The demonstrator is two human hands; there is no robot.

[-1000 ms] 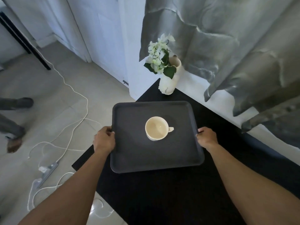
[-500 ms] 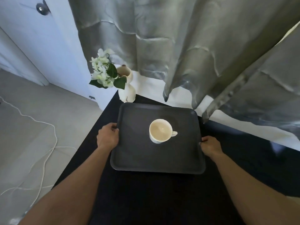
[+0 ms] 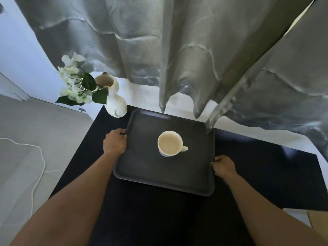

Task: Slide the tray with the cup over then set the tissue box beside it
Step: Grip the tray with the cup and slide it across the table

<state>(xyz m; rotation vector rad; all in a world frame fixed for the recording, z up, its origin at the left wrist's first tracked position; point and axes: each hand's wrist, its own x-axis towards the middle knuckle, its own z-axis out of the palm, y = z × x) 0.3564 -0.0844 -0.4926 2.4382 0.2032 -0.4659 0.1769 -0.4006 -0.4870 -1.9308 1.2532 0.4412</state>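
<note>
On the black worktop point(image 3: 266, 174) we see the dark tray point(image 3: 142, 166) lying flat, slightly rotated, its far left corner just beside a white vase point(image 3: 116, 102) holding white flowers point(image 3: 72, 82). We note the cream cup point(image 3: 170, 143) upright near the tray's centre, handle pointing right. Our left hand point(image 3: 115, 141) grips the tray's left edge, fingers curled over the rim. Our right hand point(image 3: 224, 166) grips the right edge nearer the front corner, closed on the rim. Grey curtain point(image 3: 195, 50) folds hang behind, one tip overlapping the tray's far right corner in view. A white cable point(image 3: 38, 174) trails on the floor at left. We cannot see the tissue box.
</note>
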